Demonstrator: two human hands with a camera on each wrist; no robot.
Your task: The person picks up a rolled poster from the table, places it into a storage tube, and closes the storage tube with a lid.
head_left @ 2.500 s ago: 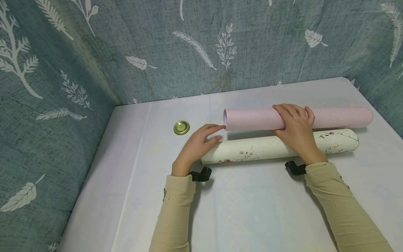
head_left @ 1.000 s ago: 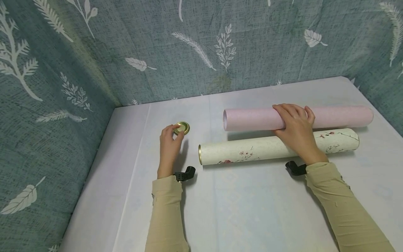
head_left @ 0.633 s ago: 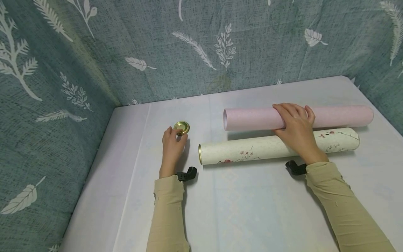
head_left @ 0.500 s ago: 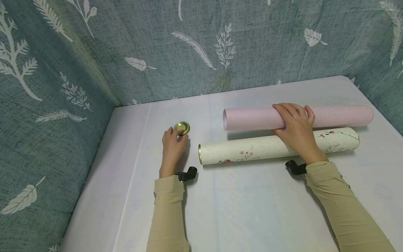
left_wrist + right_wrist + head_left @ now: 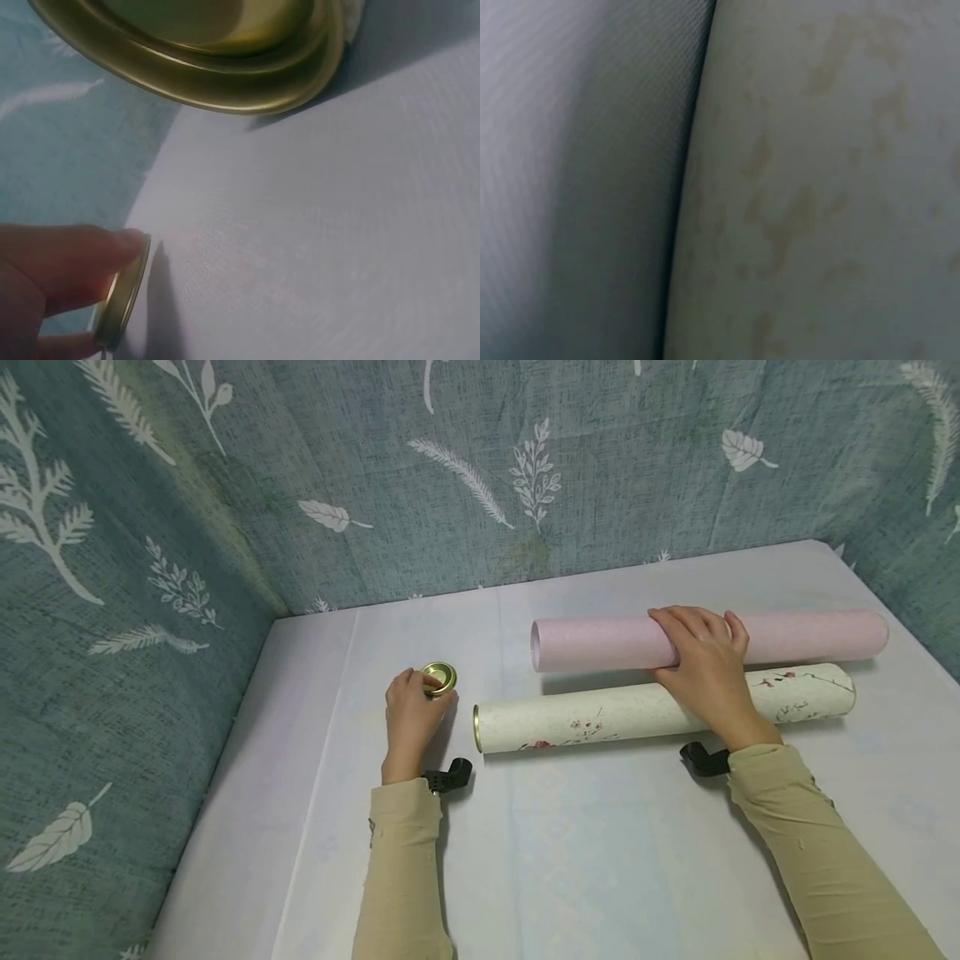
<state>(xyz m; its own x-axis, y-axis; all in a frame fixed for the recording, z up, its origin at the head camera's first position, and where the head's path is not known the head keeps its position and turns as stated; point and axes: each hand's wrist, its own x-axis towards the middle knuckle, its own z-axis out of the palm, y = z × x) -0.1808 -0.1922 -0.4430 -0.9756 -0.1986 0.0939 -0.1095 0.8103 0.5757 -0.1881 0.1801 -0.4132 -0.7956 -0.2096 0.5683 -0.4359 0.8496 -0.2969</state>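
Observation:
My left hand (image 5: 411, 717) pinches a round gold metal lid (image 5: 444, 672) left of the two tubes. In the left wrist view the same lid (image 5: 126, 300) stands on edge between thumb and fingers, its shadow on the cloth beside it. My right hand (image 5: 705, 668) grips a pink cardboard tube (image 5: 600, 643), fingers over its top and thumb on the near side. The tube's left end is uncovered. In front lies a cream tube with red blossoms (image 5: 570, 722), partly hidden by my right hand. Its left end bears a gold cap (image 5: 247, 82), large in the left wrist view.
A white cloth (image 5: 600, 852) covers the table. Teal leaf-patterned curtains (image 5: 630, 477) rise behind it and on both sides. Each wrist carries a small black camera mount. The right wrist view is filled mostly by the mottled cream tube surface (image 5: 817, 187).
My left hand has gone from the tubes' left ends to the gold lid and taken hold of it. The lid has shifted slightly toward me and right. My right hand has stayed in place.

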